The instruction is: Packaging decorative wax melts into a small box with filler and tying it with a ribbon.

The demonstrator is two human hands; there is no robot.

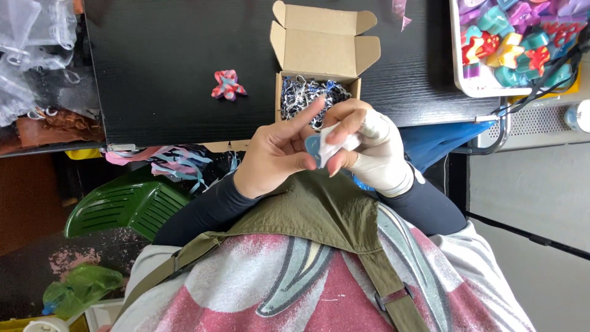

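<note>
Both hands meet just below the open brown cardboard box [321, 58], and their grip is shared on one small thing: a light blue, smooth, rounded piece [313, 149] partly wrapped in white crumpled paper or film [335, 144]. On the picture's left, the bare hand [276, 154] pinches the blue piece with thumb and bent fingers clamped together, while its forefinger sticks out straight toward the box. Opposite it, the hand in a pale thin glove [375, 154] curls its fingers around the white wrap, closed on it from the other side. Which of the two is the person's own left or right I cannot tell from this flipped view. Dark sleeves cover both forearms, which angle in from the chest.

Counted: one box, its flaps open, filled with shredded blue and white paper [307, 95]; one red and blue marbled butterfly-shaped piece [228, 85] lying alone left of the box; one white tray [458, 55] well right of the box, heaped with many coloured moulded shapes.

Box and butterfly rest on a black wood-grain surface [172, 74]. Below the box's left side sit loose pink and blue ribbons [178, 163] and a green plastic chair [123, 206].
</note>
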